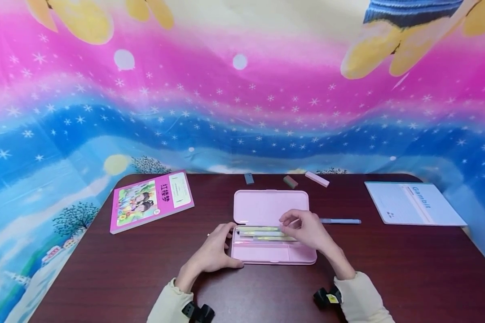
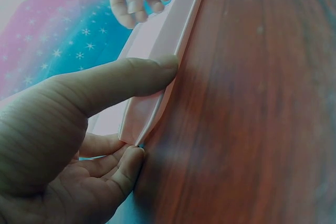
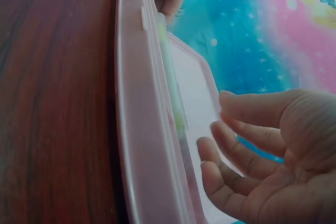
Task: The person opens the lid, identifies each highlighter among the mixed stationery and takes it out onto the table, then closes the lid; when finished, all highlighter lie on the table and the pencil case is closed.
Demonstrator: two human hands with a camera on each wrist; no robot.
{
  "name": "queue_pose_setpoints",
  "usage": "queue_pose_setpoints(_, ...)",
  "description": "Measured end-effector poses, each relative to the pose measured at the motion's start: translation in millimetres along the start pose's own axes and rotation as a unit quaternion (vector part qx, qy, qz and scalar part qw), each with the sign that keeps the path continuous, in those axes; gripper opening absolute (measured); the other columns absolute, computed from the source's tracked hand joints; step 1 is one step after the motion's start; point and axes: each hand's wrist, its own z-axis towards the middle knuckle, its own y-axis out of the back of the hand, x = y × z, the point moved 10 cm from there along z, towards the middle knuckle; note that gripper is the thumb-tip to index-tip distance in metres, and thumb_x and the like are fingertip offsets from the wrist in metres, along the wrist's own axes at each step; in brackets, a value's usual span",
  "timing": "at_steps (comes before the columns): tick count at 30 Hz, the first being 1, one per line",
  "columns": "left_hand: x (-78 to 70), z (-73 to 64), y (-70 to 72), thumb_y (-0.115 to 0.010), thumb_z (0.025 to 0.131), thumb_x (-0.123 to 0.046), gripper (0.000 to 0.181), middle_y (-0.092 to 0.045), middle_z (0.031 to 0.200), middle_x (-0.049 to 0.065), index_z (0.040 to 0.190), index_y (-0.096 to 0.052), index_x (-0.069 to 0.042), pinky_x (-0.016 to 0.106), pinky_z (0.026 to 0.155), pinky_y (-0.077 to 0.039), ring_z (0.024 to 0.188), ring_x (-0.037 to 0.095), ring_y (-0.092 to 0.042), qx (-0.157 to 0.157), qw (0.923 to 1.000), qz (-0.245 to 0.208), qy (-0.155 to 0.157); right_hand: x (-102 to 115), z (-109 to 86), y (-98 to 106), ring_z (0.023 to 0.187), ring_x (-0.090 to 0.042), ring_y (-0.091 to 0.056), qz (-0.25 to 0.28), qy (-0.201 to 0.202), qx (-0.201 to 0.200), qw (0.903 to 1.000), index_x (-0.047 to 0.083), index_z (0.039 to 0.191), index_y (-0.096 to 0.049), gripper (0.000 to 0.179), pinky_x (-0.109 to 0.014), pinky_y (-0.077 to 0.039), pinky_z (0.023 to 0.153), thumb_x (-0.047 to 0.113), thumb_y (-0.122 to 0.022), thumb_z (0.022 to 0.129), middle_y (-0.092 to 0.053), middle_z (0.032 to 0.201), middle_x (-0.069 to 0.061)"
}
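Note:
A pink pencil case (image 1: 260, 255) lies on the table with its lid (image 1: 258, 206) folded back. Several pale green and yellow pens (image 1: 259, 233) rest in its rear compartment; one shows as a pale green pen (image 3: 171, 77) in the right wrist view. My left hand (image 1: 213, 251) holds the left end of the case, the thumb (image 2: 152, 74) on its front wall and the other fingers at the end and underside. Over the right part of the case hovers my right hand (image 1: 307, 228). Its fingers are loosely bent and apart, with nothing between them in the right wrist view.
Behind the case lie a grey-blue block (image 1: 249, 178), a brown-green eraser (image 1: 290, 181) and a pink-white eraser (image 1: 317, 178). A light blue pen (image 1: 341, 221) lies to the right. A pink book (image 1: 151, 202) is at left, a Gambit notebook (image 1: 412, 204) at right.

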Motion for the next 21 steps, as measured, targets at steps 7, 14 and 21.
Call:
queue_pose_setpoints(7,0.1,0.1,0.3,-0.09,0.061,-0.022,0.09,-0.047,0.124,0.013,0.134,-0.042,-0.001,0.027,0.076,-0.051,0.094,0.017,-0.052,0.0,1.0,0.001,-0.001,1.1,-0.5,-5.7,0.069,-0.012,-0.058,-0.025,0.012,0.029,0.9992,0.006,0.088,-0.07,0.011,-0.025,-0.048,0.063,0.006,-0.075,0.079,-0.065,0.077,0.001)
queue_pose_setpoints(14,0.5,0.5,-1.0,-0.09,0.063,-0.024,0.089,-0.046,0.126,0.012,0.135,-0.042,-0.002,0.028,0.077,-0.051,0.097,0.017,-0.05,0.003,1.0,0.005,-0.001,-2.9,-2.2,-13.2,0.067,-0.01,-0.054,-0.038,0.01,0.055,0.9977,0.006,0.086,-0.07,0.011,-0.023,-0.045,0.058,0.006,-0.077,0.077,-0.063,0.075,0.003)
queue_pose_setpoints(21,2.1,-0.1,-1.1,-0.09,0.063,-0.024,0.089,-0.046,0.126,0.012,0.135,-0.042,-0.002,0.028,0.077,-0.051,0.096,0.017,-0.051,0.004,1.0,0.003,0.005,-5.0,-2.8,-15.8,0.065,-0.01,-0.052,-0.052,0.003,0.058,0.997,0.004,0.086,-0.07,0.012,-0.023,-0.044,0.058,0.0,-0.075,0.076,-0.063,0.075,0.001)
